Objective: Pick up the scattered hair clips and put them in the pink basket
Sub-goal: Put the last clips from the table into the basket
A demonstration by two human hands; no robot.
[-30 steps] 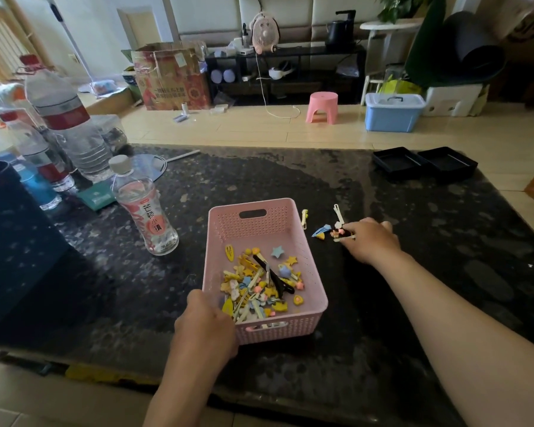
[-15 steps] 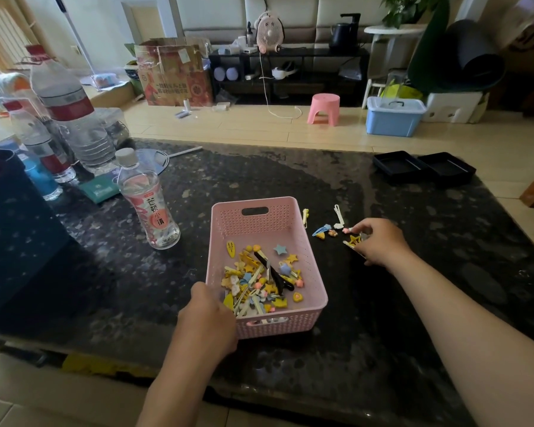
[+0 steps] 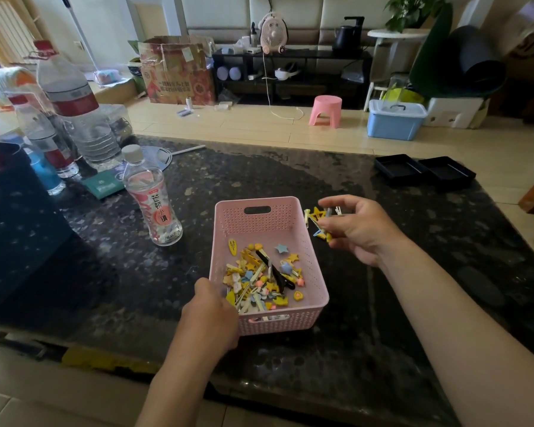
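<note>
The pink basket [image 3: 259,224] sits on the dark stone table [image 3: 290,180], with several colourful hair clips [image 3: 261,277] piled in its near half. My left hand [image 3: 210,312] grips the basket's near left corner. My right hand [image 3: 356,228] hovers just right of the basket's far right rim, pinching a small bunch of hair clips [image 3: 318,218], among them a yellow star and a blue one. Whether other clips still lie on the table beneath that hand is hidden.
A small clear bottle with a pink label [image 3: 151,198] stands left of the basket. Larger water bottles [image 3: 71,106] crowd the table's far left. Two black trays [image 3: 423,172] lie at the far right edge. A dark box [image 3: 10,211] occupies the left side.
My right hand gathered the clips that lay right of the basket, lifted them off the table and moved left toward the basket's rim. My left hand stayed on the basket.
</note>
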